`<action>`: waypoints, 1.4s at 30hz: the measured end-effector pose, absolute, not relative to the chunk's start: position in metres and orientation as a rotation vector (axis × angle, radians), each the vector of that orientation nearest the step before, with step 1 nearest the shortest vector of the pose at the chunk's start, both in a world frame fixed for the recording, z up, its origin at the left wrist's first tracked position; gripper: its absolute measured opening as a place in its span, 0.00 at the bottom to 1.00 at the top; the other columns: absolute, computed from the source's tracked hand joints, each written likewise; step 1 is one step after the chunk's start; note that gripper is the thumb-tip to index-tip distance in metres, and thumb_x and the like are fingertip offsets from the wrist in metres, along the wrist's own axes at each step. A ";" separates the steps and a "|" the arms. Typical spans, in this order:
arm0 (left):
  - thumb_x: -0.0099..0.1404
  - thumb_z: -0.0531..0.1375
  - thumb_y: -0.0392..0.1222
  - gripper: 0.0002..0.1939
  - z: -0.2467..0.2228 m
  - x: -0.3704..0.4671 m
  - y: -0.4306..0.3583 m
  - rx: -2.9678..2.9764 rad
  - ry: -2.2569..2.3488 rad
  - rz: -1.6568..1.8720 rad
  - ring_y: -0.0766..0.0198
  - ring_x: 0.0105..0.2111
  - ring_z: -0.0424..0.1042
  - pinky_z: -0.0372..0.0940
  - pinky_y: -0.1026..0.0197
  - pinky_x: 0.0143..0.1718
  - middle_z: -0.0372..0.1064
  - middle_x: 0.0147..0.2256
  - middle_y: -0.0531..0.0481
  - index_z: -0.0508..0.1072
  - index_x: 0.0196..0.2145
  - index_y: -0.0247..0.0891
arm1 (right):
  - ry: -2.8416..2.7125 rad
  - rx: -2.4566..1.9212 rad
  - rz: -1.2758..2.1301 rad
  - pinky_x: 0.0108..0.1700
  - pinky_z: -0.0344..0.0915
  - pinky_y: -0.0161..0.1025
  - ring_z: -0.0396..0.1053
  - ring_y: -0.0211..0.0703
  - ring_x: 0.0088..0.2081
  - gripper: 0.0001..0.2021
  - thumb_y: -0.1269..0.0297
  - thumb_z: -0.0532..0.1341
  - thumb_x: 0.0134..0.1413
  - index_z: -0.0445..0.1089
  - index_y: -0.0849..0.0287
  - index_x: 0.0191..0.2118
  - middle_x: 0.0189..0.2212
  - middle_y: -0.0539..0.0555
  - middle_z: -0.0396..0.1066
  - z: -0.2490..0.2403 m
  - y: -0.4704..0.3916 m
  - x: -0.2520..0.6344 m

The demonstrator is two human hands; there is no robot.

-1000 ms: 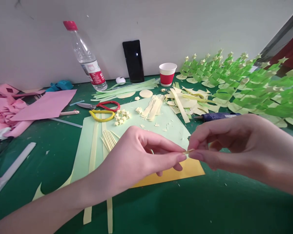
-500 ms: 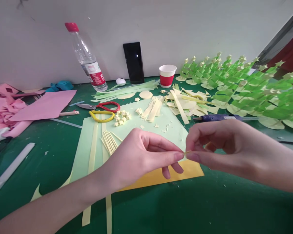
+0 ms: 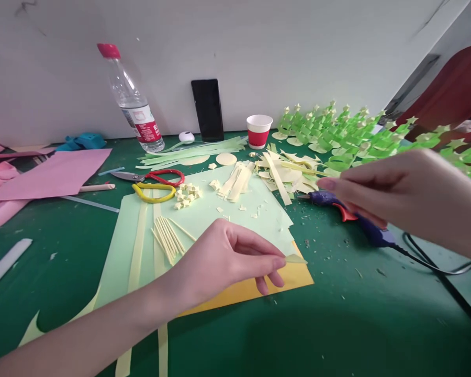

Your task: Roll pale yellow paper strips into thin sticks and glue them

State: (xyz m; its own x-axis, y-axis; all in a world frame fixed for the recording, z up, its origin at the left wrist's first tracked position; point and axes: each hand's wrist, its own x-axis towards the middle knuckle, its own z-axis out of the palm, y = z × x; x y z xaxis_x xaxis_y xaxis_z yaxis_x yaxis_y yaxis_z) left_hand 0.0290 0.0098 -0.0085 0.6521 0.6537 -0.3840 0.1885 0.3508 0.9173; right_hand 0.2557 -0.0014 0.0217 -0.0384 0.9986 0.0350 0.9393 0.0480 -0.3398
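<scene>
My left hand (image 3: 239, 262) is closed in a pinch, with a small pale-yellow paper strip (image 3: 297, 259) sticking out to the right from between thumb and finger. Below that strip lies the corner of an orange-yellow sheet (image 3: 298, 277). Over at the right, my right hand (image 3: 400, 193) is above a blue glue gun (image 3: 324, 198) with a red trigger. Its thumb and finger come together, and what is between them, if anything, is hidden. A pale-green sheet (image 3: 204, 209) carries folded paper stars (image 3: 187, 195), thin rolled sticks (image 3: 167, 238) and cut strips (image 3: 237, 180).
Scissors (image 3: 153, 191) with red and yellow handles lie at the sheet's far left. Behind stand a bottle (image 3: 141, 120), a phone (image 3: 208, 110) and a paper cup (image 3: 259, 131). Green paper plants (image 3: 337, 131) fill the back right; pink paper (image 3: 55, 175) lies left. The gun's cable (image 3: 427, 264) runs right.
My right hand has let go of the small strip and moved up and right, over the glue gun. My left hand keeps its pinch on the strip. The view has shifted slightly.
</scene>
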 end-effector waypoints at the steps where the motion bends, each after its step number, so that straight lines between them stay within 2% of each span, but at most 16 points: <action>1: 0.55 0.65 0.34 0.06 -0.012 0.030 0.011 1.217 0.869 0.357 0.72 0.19 0.70 0.64 0.71 0.24 0.76 0.21 0.56 0.80 0.23 0.41 | -2.003 -2.213 0.086 0.18 0.46 0.32 0.50 0.31 0.12 0.18 0.50 0.55 0.56 0.67 0.58 0.24 0.11 0.46 0.57 0.021 0.001 0.263; 2: 0.55 0.65 0.35 0.05 -0.015 0.031 0.011 1.225 0.893 0.365 0.72 0.19 0.70 0.62 0.71 0.22 0.76 0.21 0.56 0.80 0.23 0.40 | -1.975 -2.307 0.015 0.19 0.49 0.32 0.57 0.33 0.15 0.10 0.56 0.59 0.54 0.69 0.57 0.31 0.17 0.47 0.65 0.019 0.002 0.270; 4: 0.55 0.65 0.36 0.04 -0.023 0.033 0.013 1.231 0.935 0.383 0.73 0.19 0.71 0.58 0.72 0.20 0.76 0.21 0.55 0.80 0.25 0.39 | -1.935 -2.423 -0.044 0.21 0.53 0.33 0.63 0.37 0.20 0.10 0.60 0.62 0.52 0.67 0.58 0.39 0.25 0.49 0.70 0.008 0.001 0.284; 6: 0.56 0.65 0.37 0.04 -0.031 0.035 0.013 1.227 0.951 0.399 0.73 0.19 0.71 0.58 0.72 0.20 0.76 0.21 0.55 0.80 0.26 0.38 | -1.919 -2.556 -0.044 0.18 0.50 0.35 0.58 0.38 0.16 0.13 0.56 0.63 0.53 0.65 0.61 0.36 0.18 0.48 0.64 -0.007 -0.003 0.295; 8: 0.56 0.64 0.37 0.04 -0.038 0.036 0.014 1.227 0.946 0.405 0.72 0.20 0.71 0.58 0.72 0.21 0.76 0.21 0.54 0.80 0.25 0.38 | -1.919 -2.645 -0.010 0.19 0.51 0.34 0.56 0.36 0.16 0.15 0.54 0.64 0.53 0.64 0.62 0.34 0.16 0.45 0.59 -0.021 -0.008 0.304; 13: 0.56 0.63 0.36 0.05 -0.042 0.037 0.013 1.238 0.959 0.438 0.71 0.20 0.72 0.60 0.70 0.22 0.76 0.22 0.53 0.79 0.24 0.37 | -1.929 -2.672 0.167 0.28 0.60 0.31 0.58 0.30 0.23 0.14 0.56 0.58 0.61 0.64 0.64 0.32 0.24 0.46 0.61 -0.036 -0.013 0.314; 18: 0.57 0.61 0.36 0.06 -0.040 0.036 0.012 1.256 0.969 0.471 0.66 0.27 0.74 0.63 0.68 0.25 0.78 0.27 0.51 0.79 0.26 0.37 | -1.830 -2.407 0.334 0.28 0.57 0.38 0.61 0.40 0.24 0.14 0.53 0.48 0.63 0.57 0.57 0.30 0.24 0.54 0.64 -0.036 -0.024 0.318; 21: 0.57 0.61 0.36 0.06 -0.041 0.036 0.012 1.250 0.972 0.470 0.66 0.25 0.75 0.65 0.66 0.27 0.79 0.29 0.50 0.79 0.26 0.37 | -1.636 -2.358 0.341 0.27 0.56 0.40 0.61 0.44 0.23 0.11 0.53 0.51 0.57 0.55 0.56 0.35 0.24 0.55 0.65 -0.035 -0.033 0.326; 24: 0.56 0.62 0.37 0.05 -0.044 0.037 0.013 1.225 0.976 0.475 0.67 0.23 0.74 0.66 0.65 0.29 0.78 0.28 0.51 0.79 0.26 0.37 | -1.530 -2.261 0.436 0.30 0.60 0.40 0.65 0.46 0.28 0.18 0.51 0.54 0.51 0.54 0.56 0.43 0.26 0.54 0.67 -0.031 -0.036 0.330; 29: 0.57 0.62 0.38 0.05 -0.045 0.038 0.012 1.189 0.960 0.492 0.68 0.24 0.74 0.66 0.66 0.27 0.78 0.27 0.52 0.79 0.26 0.38 | -1.516 -2.092 0.698 0.31 0.60 0.38 0.60 0.38 0.24 0.15 0.48 0.51 0.57 0.57 0.55 0.37 0.23 0.49 0.61 -0.030 -0.038 0.311; 33: 0.59 0.61 0.39 0.06 -0.037 0.043 0.025 1.287 0.978 0.619 0.66 0.29 0.77 0.65 0.68 0.26 0.79 0.31 0.51 0.79 0.31 0.38 | -1.447 -2.069 0.734 0.29 0.60 0.39 0.60 0.39 0.22 0.14 0.50 0.51 0.57 0.56 0.56 0.40 0.22 0.48 0.57 -0.038 -0.040 0.302; 38: 0.63 0.59 0.41 0.09 -0.025 0.072 0.070 1.510 0.991 0.694 0.62 0.41 0.77 0.68 0.63 0.38 0.78 0.41 0.45 0.76 0.37 0.34 | -1.411 -2.202 0.691 0.25 0.58 0.43 0.60 0.43 0.16 0.20 0.51 0.52 0.52 0.56 0.57 0.47 0.19 0.47 0.60 -0.049 -0.042 0.308; 42: 0.64 0.59 0.36 0.08 -0.024 0.110 0.098 1.686 0.912 0.594 0.60 0.43 0.76 0.67 0.57 0.48 0.78 0.40 0.43 0.76 0.39 0.31 | -1.425 -2.250 0.651 0.23 0.57 0.42 0.60 0.43 0.14 0.18 0.51 0.50 0.55 0.56 0.58 0.45 0.18 0.46 0.59 -0.051 -0.042 0.307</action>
